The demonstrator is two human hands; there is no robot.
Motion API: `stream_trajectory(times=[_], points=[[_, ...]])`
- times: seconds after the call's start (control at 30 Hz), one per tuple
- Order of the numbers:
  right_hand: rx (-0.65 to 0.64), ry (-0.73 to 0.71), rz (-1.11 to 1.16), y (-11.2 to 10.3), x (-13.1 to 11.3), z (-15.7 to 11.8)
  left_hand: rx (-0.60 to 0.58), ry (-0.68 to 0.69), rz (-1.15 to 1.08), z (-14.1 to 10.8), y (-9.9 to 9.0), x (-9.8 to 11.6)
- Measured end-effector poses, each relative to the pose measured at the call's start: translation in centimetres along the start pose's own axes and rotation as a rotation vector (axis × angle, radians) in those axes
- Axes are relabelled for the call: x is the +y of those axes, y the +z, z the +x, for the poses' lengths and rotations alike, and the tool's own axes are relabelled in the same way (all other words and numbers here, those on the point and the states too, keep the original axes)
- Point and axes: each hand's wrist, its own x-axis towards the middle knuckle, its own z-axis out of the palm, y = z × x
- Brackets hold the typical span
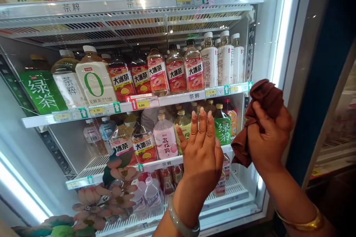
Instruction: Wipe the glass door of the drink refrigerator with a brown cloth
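Observation:
My left hand (200,155), a pale bangle on its wrist, is raised with fingers stretched out and palm toward the glass front of a drinks cooler. It appears to lie flat on the glass and holds nothing. To the right, my right hand (271,137) is closed around a crumpled brown cloth (265,96), near the right edge of the glass. A gold bangle circles that wrist. Behind my left hand, a green tea bottle (223,127) and a pink-labelled bottle (166,139) show on a shelf; other bottles are partly hidden.
Rows of bottled drinks (178,72) fill the cooler shelves, with price strips along the shelf edge (178,98). Pink flower decals (94,203) cover the lower left of the glass. A bright light strip (280,33) runs down the right side, beside a dark blue panel (319,70).

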Motion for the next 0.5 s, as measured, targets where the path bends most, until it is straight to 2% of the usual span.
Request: stream_trajectory(times=[0.1,0.17,0.23,0.3,0.33,0.43,0.5], points=[[-0.029,-0.02,-0.047,0.1,-2.8,-0.6,-0.008,0.011,0.016,0.0,0.0,-0.1],[-0.129,-0.147,0.028,0.0,-4.8,-1.2,-0.016,0.012,0.02,0.1,0.1,-0.2],[-0.191,-0.281,0.117,-0.2,-5.4,-1.5,-0.007,0.013,0.019,0.1,0.1,-0.3],[-0.199,-0.354,0.142,-0.4,-4.2,-1.5,0.007,0.013,0.016,0.0,0.2,-0.3],[-0.178,-0.346,0.116,-0.4,-3.0,-1.3,0.01,0.012,0.014,0.0,0.2,-0.3],[-0.015,-0.149,-0.02,-0.5,0.6,-0.5,-0.006,0.015,0.01,-0.1,0.1,-0.3],[0.059,-0.012,-0.076,-0.4,1.5,-0.3,-0.01,0.023,0.013,-0.1,0.0,-0.3]])
